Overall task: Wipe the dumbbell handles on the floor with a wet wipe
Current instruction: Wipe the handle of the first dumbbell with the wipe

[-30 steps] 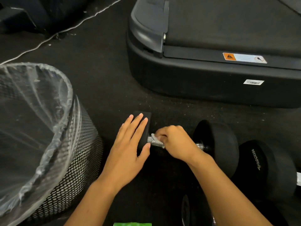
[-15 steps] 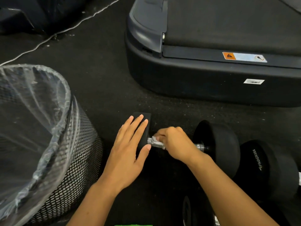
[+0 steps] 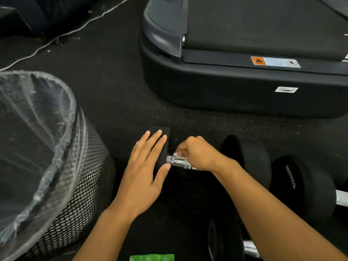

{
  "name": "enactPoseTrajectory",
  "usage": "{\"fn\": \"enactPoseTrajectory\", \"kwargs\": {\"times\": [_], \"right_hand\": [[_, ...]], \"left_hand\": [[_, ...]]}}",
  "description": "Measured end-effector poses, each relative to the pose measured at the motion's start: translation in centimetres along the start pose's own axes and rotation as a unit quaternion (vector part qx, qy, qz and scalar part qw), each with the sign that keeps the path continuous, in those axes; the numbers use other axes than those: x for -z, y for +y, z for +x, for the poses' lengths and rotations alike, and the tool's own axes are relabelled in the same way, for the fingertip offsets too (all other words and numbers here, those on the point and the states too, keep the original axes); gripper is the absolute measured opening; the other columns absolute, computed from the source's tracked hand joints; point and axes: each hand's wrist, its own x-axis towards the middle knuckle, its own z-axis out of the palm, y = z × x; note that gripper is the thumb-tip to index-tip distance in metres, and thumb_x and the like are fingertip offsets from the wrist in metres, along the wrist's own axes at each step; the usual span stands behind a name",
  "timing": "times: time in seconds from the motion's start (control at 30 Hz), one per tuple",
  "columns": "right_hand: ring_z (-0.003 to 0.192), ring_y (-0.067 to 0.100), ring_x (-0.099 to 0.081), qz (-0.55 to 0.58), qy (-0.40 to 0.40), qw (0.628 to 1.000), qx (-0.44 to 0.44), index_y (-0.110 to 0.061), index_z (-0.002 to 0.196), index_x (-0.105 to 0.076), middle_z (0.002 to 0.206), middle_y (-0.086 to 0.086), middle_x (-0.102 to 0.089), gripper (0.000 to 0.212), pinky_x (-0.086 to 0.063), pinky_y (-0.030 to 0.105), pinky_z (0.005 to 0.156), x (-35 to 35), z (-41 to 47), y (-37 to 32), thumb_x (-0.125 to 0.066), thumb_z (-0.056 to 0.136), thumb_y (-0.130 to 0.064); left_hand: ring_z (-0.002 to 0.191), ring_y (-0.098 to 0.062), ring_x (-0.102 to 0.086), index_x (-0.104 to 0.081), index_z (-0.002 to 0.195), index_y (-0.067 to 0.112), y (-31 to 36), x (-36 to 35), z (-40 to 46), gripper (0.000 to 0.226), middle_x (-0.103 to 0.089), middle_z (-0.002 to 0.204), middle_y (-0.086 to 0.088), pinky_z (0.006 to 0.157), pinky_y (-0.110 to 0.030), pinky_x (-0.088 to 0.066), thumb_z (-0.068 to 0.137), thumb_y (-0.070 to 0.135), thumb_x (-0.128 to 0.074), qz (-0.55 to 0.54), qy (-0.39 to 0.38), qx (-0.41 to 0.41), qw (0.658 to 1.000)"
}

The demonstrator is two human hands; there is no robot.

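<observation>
A black dumbbell lies on the dark floor with a chrome handle between its two heads. My left hand rests flat with straight fingers on the left head. My right hand is curled over the handle and pinches a white wet wipe, of which only a corner shows. The right head stands just beyond my right wrist. Two more dumbbells lie close by, one at the right and one at the bottom.
A black mesh bin with a clear liner stands at the left. A treadmill base fills the upper right. A white cable runs across the floor at upper left. A green packet peeks in at the bottom edge.
My right hand has shifted slightly along the chrome handle with the wipe. My left hand stays flat on the left head.
</observation>
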Motion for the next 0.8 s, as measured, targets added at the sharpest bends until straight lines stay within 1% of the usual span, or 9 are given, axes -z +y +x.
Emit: {"fn": "enactPoseTrajectory", "kwargs": {"times": [0.07, 0.17, 0.23, 0.3, 0.43, 0.53, 0.63, 0.73, 0.8], "right_hand": [[0.099, 0.018, -0.06, 0.001, -0.007, 1.0, 0.0, -0.012, 0.101, -0.07, 0.102, 0.006, -0.068, 0.021, -0.047, 0.03, 0.087, 0.4, 0.0, -0.3, -0.052, 0.092, -0.012], [0.096, 0.019, -0.062, -0.002, -0.007, 1.0, 0.004, -0.012, 0.098, -0.07, 0.1, 0.007, -0.069, 0.022, -0.05, 0.032, 0.086, 0.5, 0.1, -0.5, -0.051, 0.09, -0.007], [0.099, 0.019, -0.061, -0.006, -0.018, 1.0, 0.002, -0.011, 0.1, -0.07, 0.103, 0.007, -0.069, 0.021, -0.048, 0.03, 0.088, 0.8, 0.2, -0.6, -0.052, 0.091, -0.011], [0.101, 0.02, -0.059, -0.018, -0.018, 1.0, 0.006, -0.011, 0.102, -0.07, 0.104, 0.007, -0.068, 0.021, -0.047, 0.031, 0.089, 0.7, 0.3, -0.8, -0.052, 0.091, -0.014], [0.089, 0.018, -0.062, -0.016, 0.013, 1.0, 0.016, -0.014, 0.095, -0.071, 0.092, 0.007, -0.069, 0.019, -0.051, 0.037, 0.083, -0.2, -0.1, -0.3, -0.053, 0.09, -0.014], [0.09, 0.019, -0.061, -0.023, 0.027, 0.999, 0.018, -0.017, 0.095, -0.071, 0.092, 0.006, -0.068, 0.018, -0.051, 0.035, 0.082, -0.5, -0.2, -0.1, -0.054, 0.09, -0.014], [0.089, 0.025, -0.062, -0.045, 0.074, 0.996, 0.037, -0.017, 0.096, -0.069, 0.089, 0.009, -0.068, 0.018, -0.052, 0.039, 0.077, -2.1, -0.7, -0.1, -0.054, 0.087, -0.01], [0.089, 0.025, -0.063, -0.033, 0.096, 0.994, 0.036, -0.02, 0.101, -0.067, 0.092, 0.008, -0.068, 0.018, -0.053, 0.04, 0.076, -2.3, -1.0, 0.1, -0.054, 0.088, -0.014], [0.088, 0.028, -0.062, -0.061, 0.115, 0.991, 0.037, -0.018, 0.098, -0.065, 0.092, 0.009, -0.066, 0.019, -0.052, 0.041, 0.075, -2.4, -1.5, -0.3, -0.052, 0.087, -0.011]], "left_hand": [[0.142, -0.005, -0.001, -0.026, 0.146, 0.022, 0.0, -0.1, 0.0, 0.058, -0.016, 0.153, 0.013, 0.114, -0.044, -0.015, 0.091, 0.039, -0.039, -0.001, 0.002, -0.003, 1.0], [0.142, -0.005, -0.002, -0.027, 0.145, 0.021, -0.1, -0.1, 0.1, 0.058, -0.017, 0.153, 0.012, 0.114, -0.046, -0.016, 0.091, 0.039, -0.039, -0.005, 0.004, 0.001, 1.0], [0.142, -0.006, -0.002, -0.027, 0.145, 0.021, -0.1, -0.1, 0.1, 0.058, -0.018, 0.153, 0.011, 0.114, -0.048, -0.018, 0.091, 0.039, -0.039, -0.006, 0.004, -0.001, 1.0], [0.142, -0.006, -0.002, -0.027, 0.145, 0.021, -0.2, -0.1, 0.1, 0.059, -0.018, 0.153, 0.011, 0.114, -0.048, -0.019, 0.091, 0.039, -0.04, -0.003, 0.002, -0.003, 1.0], [0.142, -0.005, 0.0, -0.025, 0.146, 0.022, -0.1, -0.1, -0.1, 0.059, -0.016, 0.153, 0.013, 0.114, -0.047, -0.017, 0.091, 0.04, -0.039, -0.001, 0.0, -0.001, 1.0], [0.142, -0.005, 0.0, -0.025, 0.146, 0.022, -0.1, -0.1, -0.2, 0.06, -0.015, 0.153, 0.013, 0.114, -0.045, -0.016, 0.091, 0.041, -0.039, 0.003, -0.001, -0.006, 1.0], [0.142, -0.004, 0.001, -0.024, 0.146, 0.023, -0.2, 0.0, -0.2, 0.06, -0.014, 0.153, 0.014, 0.114, -0.043, -0.015, 0.09, 0.042, -0.038, 0.001, -0.004, -0.004, 1.0], [0.142, -0.003, 0.002, -0.024, 0.146, 0.023, -0.2, 0.0, -0.2, 0.06, -0.014, 0.153, 0.014, 0.115, -0.043, -0.015, 0.09, 0.042, -0.038, -0.002, -0.006, -0.004, 1.0], [0.142, -0.003, 0.001, -0.024, 0.146, 0.023, -0.3, 0.0, 0.0, 0.061, -0.014, 0.153, 0.014, 0.115, -0.044, -0.015, 0.09, 0.042, -0.038, -0.001, -0.007, -0.006, 1.0]]}}
